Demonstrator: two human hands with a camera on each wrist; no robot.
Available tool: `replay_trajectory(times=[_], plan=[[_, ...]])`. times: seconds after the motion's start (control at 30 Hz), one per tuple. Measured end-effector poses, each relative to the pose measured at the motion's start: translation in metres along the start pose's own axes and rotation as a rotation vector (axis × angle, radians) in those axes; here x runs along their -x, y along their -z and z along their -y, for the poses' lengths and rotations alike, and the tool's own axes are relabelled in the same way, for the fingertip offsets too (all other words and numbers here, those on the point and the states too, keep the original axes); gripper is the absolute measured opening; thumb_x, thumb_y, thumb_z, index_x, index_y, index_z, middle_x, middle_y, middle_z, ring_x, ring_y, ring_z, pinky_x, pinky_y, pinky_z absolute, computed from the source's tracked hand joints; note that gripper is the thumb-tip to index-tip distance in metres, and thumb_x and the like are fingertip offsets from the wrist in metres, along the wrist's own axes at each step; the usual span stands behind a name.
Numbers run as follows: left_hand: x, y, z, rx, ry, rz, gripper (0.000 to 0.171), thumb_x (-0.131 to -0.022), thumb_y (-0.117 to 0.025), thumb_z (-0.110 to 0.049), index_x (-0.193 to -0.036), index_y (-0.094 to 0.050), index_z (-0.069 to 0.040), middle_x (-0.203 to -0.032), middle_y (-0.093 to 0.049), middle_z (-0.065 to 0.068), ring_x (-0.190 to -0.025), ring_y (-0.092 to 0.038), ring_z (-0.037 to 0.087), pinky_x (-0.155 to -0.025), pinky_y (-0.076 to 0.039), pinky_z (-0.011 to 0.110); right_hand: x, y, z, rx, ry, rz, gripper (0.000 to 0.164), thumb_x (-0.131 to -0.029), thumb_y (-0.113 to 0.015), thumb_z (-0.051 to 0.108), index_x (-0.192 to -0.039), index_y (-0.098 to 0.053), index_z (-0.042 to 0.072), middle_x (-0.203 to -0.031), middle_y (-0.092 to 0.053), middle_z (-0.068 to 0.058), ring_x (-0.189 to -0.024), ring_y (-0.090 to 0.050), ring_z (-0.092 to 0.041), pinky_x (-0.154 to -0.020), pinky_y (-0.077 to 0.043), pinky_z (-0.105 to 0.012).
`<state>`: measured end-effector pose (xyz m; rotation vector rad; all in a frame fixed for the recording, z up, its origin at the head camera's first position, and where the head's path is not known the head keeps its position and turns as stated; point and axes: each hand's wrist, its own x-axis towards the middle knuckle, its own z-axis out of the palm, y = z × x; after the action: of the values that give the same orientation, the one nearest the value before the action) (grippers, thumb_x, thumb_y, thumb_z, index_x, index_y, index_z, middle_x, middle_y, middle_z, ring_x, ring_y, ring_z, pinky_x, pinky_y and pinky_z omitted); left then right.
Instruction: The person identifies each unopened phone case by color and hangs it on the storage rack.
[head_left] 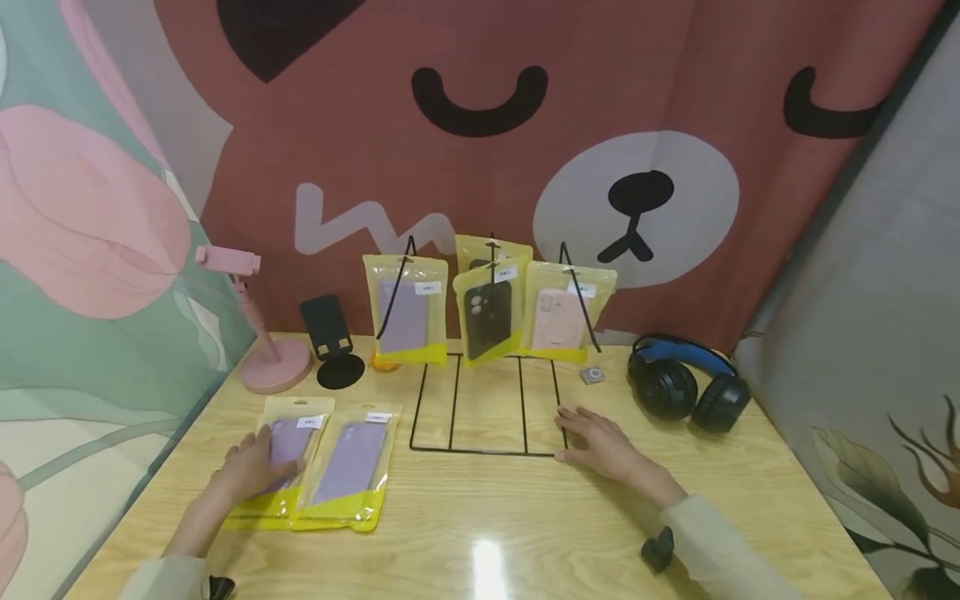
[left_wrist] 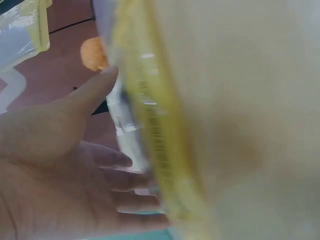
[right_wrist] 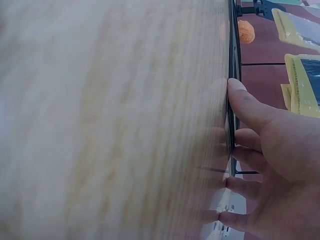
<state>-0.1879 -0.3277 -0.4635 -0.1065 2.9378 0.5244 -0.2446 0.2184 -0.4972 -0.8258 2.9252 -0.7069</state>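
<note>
My left hand (head_left: 246,469) lies over a yellow-edged clear packet with a purple phone case (head_left: 285,442); in the left wrist view its thumb and fingers are extended against the packet's edge. Beside that lies a second packet holding a purple phone case (head_left: 351,462). My right hand (head_left: 606,448) rests at the front right corner of a black wire rack (head_left: 487,452), fingers spread and nearly straight. On the rack's prongs hang several packets, among them a purple case (head_left: 405,317), a black case (head_left: 487,321) and a pink case (head_left: 557,321).
Black headphones (head_left: 686,383) lie at the right. Along the back left stand a pink phone stand (head_left: 273,362) and a black phone holder (head_left: 330,337). An orange item (head_left: 384,364) sits behind the rack, and a small square gadget (head_left: 592,375) lies right of it.
</note>
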Motion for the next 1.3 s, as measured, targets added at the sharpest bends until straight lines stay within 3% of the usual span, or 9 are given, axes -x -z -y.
replay_trajectory(times=[0.23, 0.5, 0.7, 0.8, 0.9, 1.0, 1.07, 1.2, 1.3], plan=[[0.002, -0.006, 0.011, 0.03, -0.062, -0.12, 0.089, -0.079, -0.077, -0.04, -0.135, -0.036, 0.015, -0.114, -0.039, 0.045, -0.095, -0.047, 0.061, -0.068, -0.046, 0.067, 0.002, -0.001, -0.001, -0.009, 0.0, 0.007, 0.066, -0.086, -0.069, 0.041, -0.137, -0.053, 0.002, -0.148, -0.041, -0.016, -0.135, -0.032, -0.048, -0.101, -0.027, -0.07], [-0.002, -0.001, 0.022, 0.083, -0.078, -0.224, 0.088, -0.069, -0.086, -0.02, -0.137, -0.035, 0.005, -0.111, -0.032, 0.039, -0.088, -0.046, 0.053, -0.064, -0.048, 0.059, 0.001, -0.001, -0.002, -0.007, 0.001, 0.007, 0.066, -0.086, -0.069, 0.042, -0.137, -0.053, 0.002, -0.148, -0.041, -0.016, -0.135, -0.032, -0.046, -0.101, -0.026, -0.069], [-0.004, 0.008, 0.031, 0.142, -0.215, -0.322, 0.048, -0.079, -0.069, 0.003, -0.123, -0.052, 0.012, -0.108, -0.052, 0.044, -0.094, -0.052, 0.056, -0.077, -0.045, 0.064, 0.0, 0.0, -0.002, -0.002, 0.007, 0.006, 0.066, -0.087, -0.068, 0.042, -0.137, -0.053, 0.003, -0.148, -0.041, -0.015, -0.136, -0.032, -0.046, -0.101, -0.027, -0.07], [-0.001, 0.019, 0.031, 0.208, -0.223, -0.322, 0.035, -0.085, -0.059, 0.008, -0.12, -0.059, 0.011, -0.119, -0.054, 0.039, -0.106, -0.049, 0.058, -0.085, -0.04, 0.065, -0.001, 0.0, -0.001, -0.01, 0.006, 0.004, 0.065, -0.086, -0.069, 0.041, -0.137, -0.053, 0.003, -0.148, -0.041, -0.015, -0.136, -0.032, -0.046, -0.101, -0.026, -0.069], [0.007, 0.034, 0.028, 0.279, -0.184, -0.331, 0.034, -0.092, -0.056, -0.001, -0.125, -0.06, 0.004, -0.116, -0.055, 0.039, -0.089, -0.054, 0.047, -0.07, -0.046, 0.05, 0.0, 0.0, -0.001, -0.016, 0.008, 0.006, 0.065, -0.086, -0.07, 0.04, -0.136, -0.053, 0.002, -0.148, -0.042, -0.016, -0.135, -0.032, -0.047, -0.101, -0.026, -0.069], [0.017, 0.051, 0.021, 0.368, -0.152, -0.346, 0.038, -0.097, -0.057, -0.017, -0.133, -0.057, -0.004, -0.115, -0.054, 0.028, -0.081, -0.043, 0.027, -0.056, -0.036, 0.03, 0.0, -0.001, -0.001, -0.015, 0.008, 0.008, 0.065, -0.086, -0.07, 0.04, -0.136, -0.053, 0.003, -0.148, -0.042, -0.016, -0.135, -0.032, -0.047, -0.101, -0.027, -0.069], [0.025, 0.063, 0.015, 0.46, -0.144, -0.332, 0.044, -0.097, -0.058, -0.026, -0.138, -0.054, -0.012, -0.124, -0.053, 0.014, -0.091, -0.045, 0.026, -0.061, -0.037, 0.023, -0.001, -0.001, -0.002, -0.014, 0.007, 0.008, 0.065, -0.086, -0.07, 0.04, -0.136, -0.054, 0.003, -0.148, -0.042, -0.016, -0.135, -0.032, -0.047, -0.101, -0.027, -0.069], [0.042, 0.081, -0.005, 0.616, -0.208, -0.308, 0.048, -0.095, -0.062, -0.028, -0.142, -0.051, -0.02, -0.137, -0.048, -0.014, -0.13, -0.037, 0.018, -0.091, -0.038, 0.017, -0.001, -0.001, -0.002, -0.007, 0.003, 0.008, 0.065, -0.086, -0.07, 0.04, -0.137, -0.053, 0.003, -0.148, -0.042, -0.016, -0.136, -0.032, -0.046, -0.101, -0.027, -0.07], [0.053, 0.088, -0.026, 0.752, -0.332, -0.314, 0.045, -0.094, -0.064, -0.013, -0.138, -0.054, -0.011, -0.13, -0.053, -0.013, -0.119, -0.044, 0.008, -0.092, -0.042, 0.017, -0.001, 0.0, -0.002, -0.006, 0.005, 0.006, 0.065, -0.086, -0.07, 0.04, -0.137, -0.053, 0.003, -0.148, -0.042, -0.016, -0.135, -0.032, -0.047, -0.1, -0.027, -0.07]])
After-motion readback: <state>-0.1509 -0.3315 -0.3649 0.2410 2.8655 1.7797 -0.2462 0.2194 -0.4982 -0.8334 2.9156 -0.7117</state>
